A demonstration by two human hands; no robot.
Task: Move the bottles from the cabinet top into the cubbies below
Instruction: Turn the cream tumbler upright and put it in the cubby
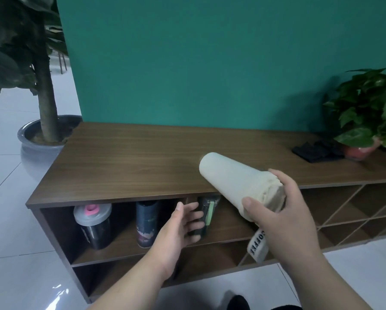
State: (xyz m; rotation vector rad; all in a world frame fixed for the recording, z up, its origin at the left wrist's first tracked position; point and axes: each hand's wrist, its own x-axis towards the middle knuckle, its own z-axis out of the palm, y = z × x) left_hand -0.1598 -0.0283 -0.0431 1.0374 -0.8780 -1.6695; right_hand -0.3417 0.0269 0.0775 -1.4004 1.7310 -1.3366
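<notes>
nearest, the left hand point(178, 229) has its fingers spread and empty at the mouth of the upper cubby, by a dark green bottle point(206, 213), probably to steady it. left of it stand a grey-lidded black shaker point(93, 227) and a navy printed bottle point(145, 222). the right hand point(283, 211) clamps a tilted cream tumbler point(232, 182) by its lid end, base aimed cubbyward, over the brown wooden cabinet top point(125, 162)

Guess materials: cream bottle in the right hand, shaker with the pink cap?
Cream bottle: matte, no glare, likely coated metal or plastic; cannot tell which. Its strap looks like woven fabric. Shaker: probably plastic, with translucent grey lid and glossy dark body.
</notes>
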